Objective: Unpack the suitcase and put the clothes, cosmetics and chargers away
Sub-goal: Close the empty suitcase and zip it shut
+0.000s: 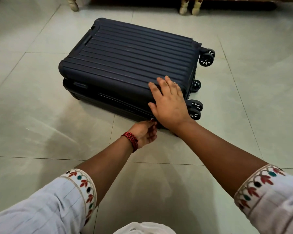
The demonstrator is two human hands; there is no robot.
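Observation:
A dark navy ribbed hard-shell suitcase (128,61) lies flat and closed on the tiled floor, wheels to the right. My right hand (167,102) rests flat on its near right corner, fingers spread over the lid edge. My left hand (145,132), with a red braided band at the wrist, pinches a small metal zipper pull (152,119) at the suitcase's near side seam. What is inside the case is hidden.
Pale floor tiles (41,115) surround the case. Turned wooden furniture legs (189,6) and another leg (73,4) stand along the far edge. The suitcase wheels (206,57) stick out at the right. White cloth of my clothing (142,228) shows at the bottom.

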